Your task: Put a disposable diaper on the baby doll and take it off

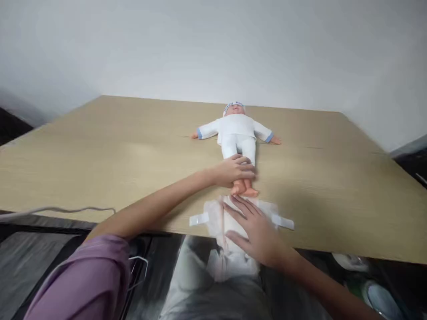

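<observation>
A baby doll (pixel 237 133) in white clothes and a patterned cap lies on its back on the wooden table (pixel 100 151), head away from me. My left hand (pixel 235 171) is closed round the doll's ankles, just above its bare feet. An open white diaper (pixel 216 218) with side tabs lies at the table's near edge and hangs partly over it. My right hand (pixel 255 231) rests flat on the diaper with fingers spread, just below the doll's feet.
A white cable (pixel 56 210) runs along the table's near left edge. A plain white wall stands behind the table. Below the edge are my lap and dark floor items at the right.
</observation>
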A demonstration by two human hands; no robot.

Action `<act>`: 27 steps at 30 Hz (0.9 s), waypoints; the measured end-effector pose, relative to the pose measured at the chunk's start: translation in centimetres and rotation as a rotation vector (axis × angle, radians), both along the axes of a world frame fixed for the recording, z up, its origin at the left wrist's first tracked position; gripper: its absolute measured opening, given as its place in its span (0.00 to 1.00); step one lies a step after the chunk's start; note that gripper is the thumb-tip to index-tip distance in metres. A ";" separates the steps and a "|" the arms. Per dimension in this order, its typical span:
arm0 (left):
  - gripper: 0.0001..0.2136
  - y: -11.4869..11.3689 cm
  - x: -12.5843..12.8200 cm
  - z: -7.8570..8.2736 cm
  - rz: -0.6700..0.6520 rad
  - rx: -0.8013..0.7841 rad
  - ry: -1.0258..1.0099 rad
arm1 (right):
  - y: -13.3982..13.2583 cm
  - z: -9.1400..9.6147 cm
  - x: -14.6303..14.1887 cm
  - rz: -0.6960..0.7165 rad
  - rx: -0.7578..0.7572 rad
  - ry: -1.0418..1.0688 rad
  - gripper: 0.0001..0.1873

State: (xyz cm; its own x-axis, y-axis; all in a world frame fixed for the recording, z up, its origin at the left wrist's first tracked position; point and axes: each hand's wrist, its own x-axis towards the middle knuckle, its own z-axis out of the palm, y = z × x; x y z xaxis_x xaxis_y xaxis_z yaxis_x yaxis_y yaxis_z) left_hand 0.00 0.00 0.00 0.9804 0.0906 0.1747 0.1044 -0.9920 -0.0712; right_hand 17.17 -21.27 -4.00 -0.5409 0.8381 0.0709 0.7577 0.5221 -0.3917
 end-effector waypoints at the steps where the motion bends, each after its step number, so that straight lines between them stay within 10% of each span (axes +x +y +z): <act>1: 0.14 -0.3 0.0 0.5 -0.022 -0.049 -0.038 | -0.1 0.3 0.2 0.014 -0.010 0.001 0.41; 6: 0.14 0.3 0.2 4.6 -0.080 -0.377 -0.313 | 2.5 0.0 1.4 0.051 -0.027 -0.022 0.41; 13: 0.20 4.3 -0.2 10.4 0.081 -0.651 -0.583 | 14.5 -2.2 1.8 0.074 0.060 -0.017 0.44; 22: 0.20 4.9 -1.5 11.5 0.186 -0.622 -0.686 | 28.9 0.2 1.4 0.012 0.109 0.126 0.37; 27: 0.22 4.4 -1.4 10.7 0.146 -0.700 -0.651 | 28.3 0.9 3.3 0.043 0.083 0.199 0.28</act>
